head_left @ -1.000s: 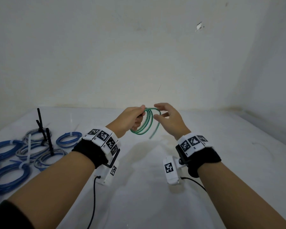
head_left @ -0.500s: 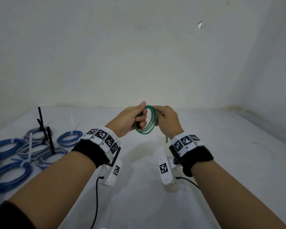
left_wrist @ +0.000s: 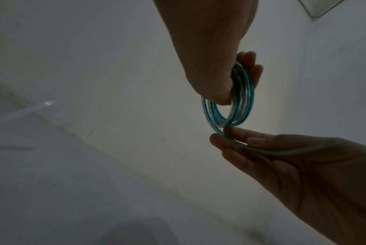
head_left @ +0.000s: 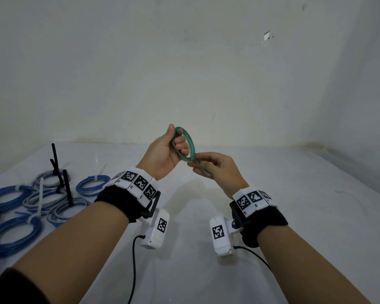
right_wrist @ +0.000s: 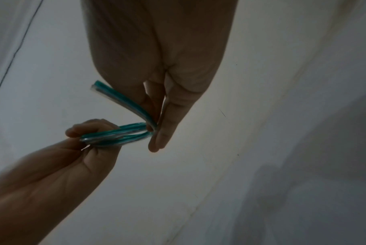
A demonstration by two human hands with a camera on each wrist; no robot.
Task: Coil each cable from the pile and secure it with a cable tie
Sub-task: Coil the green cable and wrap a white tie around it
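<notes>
Two bare hands hold one green cable in the air above a white surface, in front of a pale wall. The cable is wound into a small coil of several loops, green with clear, whitish strands running through it.

The left hand grips the coil on its left side: the thumb presses on the outside and the curled fingers pass through the ring, so the hand is clamped around the loops. The coil stands nearly upright, tilted a little to the right.

The right hand sits just below and to the right of the coil. Its thumb and fingertips pinch the loose tail of the cable at the point where it leaves the bottom of the coil. In the right wrist view the tail bends back from that pinch and ends in a cut tip.

Well to the left of the coil, on the surface, lie finished blue cable coils, some bound with white cable ties. Black cable ties stick upward among them.

Both wrists wear black bands with white marker blocks, and a small white camera hangs under each wrist.
</notes>
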